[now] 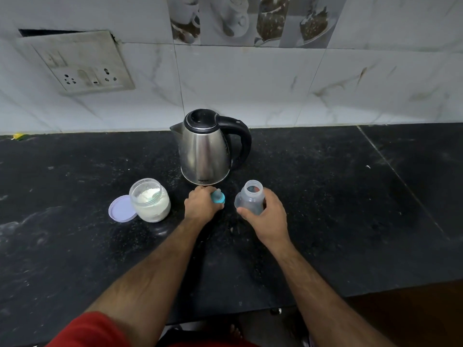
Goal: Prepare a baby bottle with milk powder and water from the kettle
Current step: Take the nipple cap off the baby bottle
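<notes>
Clear plastic baby bottle (250, 200), uncapped and upright on the black speckled stone counter (350, 196), is gripped by the right hand (265, 214), fingers curled round its body, thumb across the near side. Teal bottle cap with clear teat (218, 196) is held by the left hand (201, 205), fingers curled over it, teat poking out past the fingertips toward the bottle. Stainless steel kettle with black lid and handle (208, 151) stands just beyond both sets of fingers, lid closed, handle to the right. Open clear jar of white milk powder (150, 200) sits left of the left hand's knuckles, apart from them. Its lilac round lid (121, 209) lies flat, touching the jar's far-left side.
</notes>
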### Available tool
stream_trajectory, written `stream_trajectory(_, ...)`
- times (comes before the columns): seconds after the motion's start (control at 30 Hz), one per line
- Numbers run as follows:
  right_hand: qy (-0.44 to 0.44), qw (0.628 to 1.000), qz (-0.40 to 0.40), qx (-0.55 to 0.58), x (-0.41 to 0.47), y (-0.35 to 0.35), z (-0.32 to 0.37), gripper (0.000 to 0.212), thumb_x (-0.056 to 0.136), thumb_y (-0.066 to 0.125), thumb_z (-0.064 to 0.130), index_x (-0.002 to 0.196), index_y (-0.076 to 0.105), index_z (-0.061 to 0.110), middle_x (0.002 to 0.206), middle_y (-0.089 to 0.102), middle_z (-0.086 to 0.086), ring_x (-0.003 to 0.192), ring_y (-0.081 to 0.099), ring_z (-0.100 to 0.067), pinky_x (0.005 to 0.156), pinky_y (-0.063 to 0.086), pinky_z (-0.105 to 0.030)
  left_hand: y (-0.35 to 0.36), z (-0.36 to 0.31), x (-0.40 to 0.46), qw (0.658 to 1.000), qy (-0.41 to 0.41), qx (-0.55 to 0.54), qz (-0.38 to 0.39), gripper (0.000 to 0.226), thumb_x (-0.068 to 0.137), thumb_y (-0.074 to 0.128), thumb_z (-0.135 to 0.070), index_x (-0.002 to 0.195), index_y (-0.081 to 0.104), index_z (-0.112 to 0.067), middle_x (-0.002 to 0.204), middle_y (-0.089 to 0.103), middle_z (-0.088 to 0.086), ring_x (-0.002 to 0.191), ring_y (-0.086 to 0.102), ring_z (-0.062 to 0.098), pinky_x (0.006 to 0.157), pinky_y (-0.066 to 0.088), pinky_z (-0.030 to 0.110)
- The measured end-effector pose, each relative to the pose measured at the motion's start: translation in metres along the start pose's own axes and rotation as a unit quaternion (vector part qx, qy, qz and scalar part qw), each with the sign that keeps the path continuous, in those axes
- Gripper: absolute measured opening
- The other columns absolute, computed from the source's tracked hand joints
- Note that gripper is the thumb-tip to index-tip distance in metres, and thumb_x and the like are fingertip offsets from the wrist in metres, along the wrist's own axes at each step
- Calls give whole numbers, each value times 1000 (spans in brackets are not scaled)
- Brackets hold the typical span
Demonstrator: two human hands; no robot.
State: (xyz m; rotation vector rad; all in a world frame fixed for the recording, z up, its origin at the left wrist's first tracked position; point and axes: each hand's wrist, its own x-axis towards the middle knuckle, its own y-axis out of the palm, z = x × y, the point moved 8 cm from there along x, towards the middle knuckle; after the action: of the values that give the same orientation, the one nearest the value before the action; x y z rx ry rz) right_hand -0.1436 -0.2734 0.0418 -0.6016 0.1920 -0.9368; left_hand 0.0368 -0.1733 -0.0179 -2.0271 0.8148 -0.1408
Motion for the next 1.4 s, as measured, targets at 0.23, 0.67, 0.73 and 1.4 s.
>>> stream_trajectory(0.23, 2, 1000, 9, 20, 3, 0, 1, 56, 68, 89, 25, 117, 62, 19, 110, 61, 12, 106, 57, -9, 90, 48, -28, 10, 11, 5, 997, -3, 76, 6, 57, 80, 73, -40, 133, 57, -25, 131, 55, 8, 122, 50, 29, 101, 42, 45)
stream_trajectory(0.67, 26, 996, 70, 48, -2, 3, -5, 60, 72, 87, 21, 122, 54, 20, 107, 58, 18, 96, 55, 0, 79, 43, -15, -11, 28, -40, 987, 30, -153, -44, 21, 83, 74, -16, 102, 73, -25, 89, 70, -10, 81, 66, 7, 81, 52, 25)
stream_trajectory(0.73, 22, 995, 79, 49, -6, 9, -4, 60, 71, 87, 22, 122, 56, 20, 112, 63, 13, 101, 57, -3, 77, 42, -12, -12, 22, -48, 975, 42, -216, -17, 16, 86, 73, -17, 100, 75, -25, 85, 72, -12, 73, 64, -5, 79, 51, 19)
stream_trajectory(1.4, -11, 975, 219, 21, -38, 130, 40, 59, 69, 83, 12, 123, 63, 21, 115, 69, 8, 107, 63, -9, 94, 50, -29, -44, 93, -92, 954, -11, -299, -11, 25, 91, 66, -9, 106, 72, -28, 95, 75, -12, 83, 68, 5, 70, 56, 23)
